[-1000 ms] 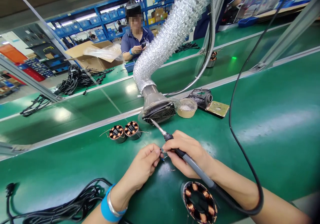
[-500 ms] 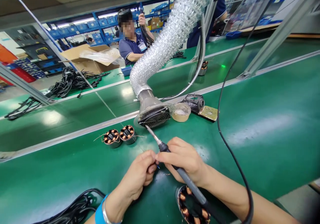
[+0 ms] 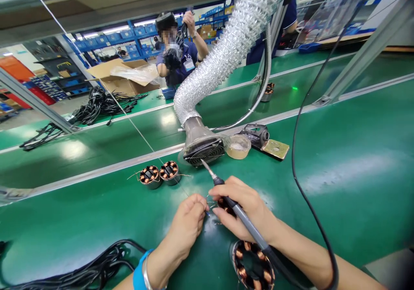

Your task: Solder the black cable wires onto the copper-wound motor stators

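Observation:
My right hand (image 3: 250, 210) grips a soldering iron (image 3: 247, 221), its thumb and index finger spread a little, the tip pointing up at the fan guard. Close on its left, my left hand (image 3: 189, 219) pinches a thin wire, with a small blue wire end (image 3: 207, 213) showing at the fingertips. A fine strand (image 3: 140, 134) like solder wire runs from the upper left down to this hand. Below my right hand lies a copper-wound motor stator (image 3: 253, 265); another stator (image 3: 225, 205) is mostly hidden behind the fingers. Two more, a left stator (image 3: 150, 177) and a right stator (image 3: 170, 172), stand beyond my left hand.
A fume extractor (image 3: 203, 150) with a silver hose (image 3: 220, 57) stands ahead. Right of it are a round tub (image 3: 238, 147) and an iron stand (image 3: 257, 135). Black cables (image 3: 80, 268) lie front left; the iron's cord (image 3: 304, 182) loops at right. A co-worker (image 3: 181, 59) holds cables.
My right thumb and index finger have parted from my left fingertips, uncovering wire ends and a stator behind them. The view has shifted slightly. The co-worker has raised a cable bundle.

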The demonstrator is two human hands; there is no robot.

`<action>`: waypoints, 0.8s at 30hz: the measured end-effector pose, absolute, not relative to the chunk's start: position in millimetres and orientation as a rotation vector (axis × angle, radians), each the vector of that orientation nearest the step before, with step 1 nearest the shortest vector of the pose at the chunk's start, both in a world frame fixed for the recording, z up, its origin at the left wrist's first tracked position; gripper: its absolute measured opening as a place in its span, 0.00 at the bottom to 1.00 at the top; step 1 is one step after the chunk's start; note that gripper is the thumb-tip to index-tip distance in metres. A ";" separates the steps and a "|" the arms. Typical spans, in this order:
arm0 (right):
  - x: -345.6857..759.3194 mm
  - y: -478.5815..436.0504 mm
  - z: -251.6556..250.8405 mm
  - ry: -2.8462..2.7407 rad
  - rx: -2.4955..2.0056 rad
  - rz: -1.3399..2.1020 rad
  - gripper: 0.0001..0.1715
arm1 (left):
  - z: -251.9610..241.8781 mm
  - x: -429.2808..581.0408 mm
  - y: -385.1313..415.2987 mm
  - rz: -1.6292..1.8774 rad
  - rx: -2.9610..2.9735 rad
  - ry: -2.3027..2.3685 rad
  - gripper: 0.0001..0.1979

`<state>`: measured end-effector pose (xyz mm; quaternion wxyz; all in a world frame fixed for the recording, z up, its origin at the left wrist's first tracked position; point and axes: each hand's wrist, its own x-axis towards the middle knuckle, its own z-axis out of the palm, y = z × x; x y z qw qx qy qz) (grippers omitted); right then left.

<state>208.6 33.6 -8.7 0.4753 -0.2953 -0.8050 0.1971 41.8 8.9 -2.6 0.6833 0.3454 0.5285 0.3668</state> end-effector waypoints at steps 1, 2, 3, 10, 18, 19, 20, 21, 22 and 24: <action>209.9 34.7 -10.1 -1.976 -0.720 0.523 0.20 | -2.7 41.5 9.1 0.825 0.778 1.188 0.18; 210.6 35.7 -11.7 -1.975 -0.717 0.554 0.20 | -3.0 41.3 9.1 0.828 0.781 1.192 0.17; 210.7 36.5 -13.4 -1.962 -0.720 0.578 0.19 | -3.5 41.2 8.9 0.831 0.785 1.194 0.17; 207.3 40.2 -23.3 -1.970 -0.702 0.369 0.16 | -7.9 44.1 4.3 0.876 0.826 1.207 0.20; 206.5 37.8 -11.8 -1.951 -0.661 0.389 0.18 | -12.6 45.7 4.5 0.899 0.886 1.242 0.19; 206.0 37.2 -10.5 -1.936 -0.659 0.398 0.18 | -12.8 45.7 4.7 0.901 0.893 1.242 0.19; 205.4 36.9 -9.7 -1.921 -0.652 0.401 0.17 | -12.7 45.8 4.8 0.903 0.897 1.240 0.19; 204.6 36.9 -9.5 -1.907 -0.644 0.405 0.15 | -12.1 45.8 4.9 0.904 0.896 1.236 0.20; 203.8 37.4 -9.6 -1.898 -0.642 0.417 0.15 | -11.3 45.9 5.0 0.903 0.890 1.228 0.20; 202.8 39.5 -10.4 -1.889 -0.659 0.468 0.14 | -9.2 46.1 5.7 0.896 0.869 1.205 0.21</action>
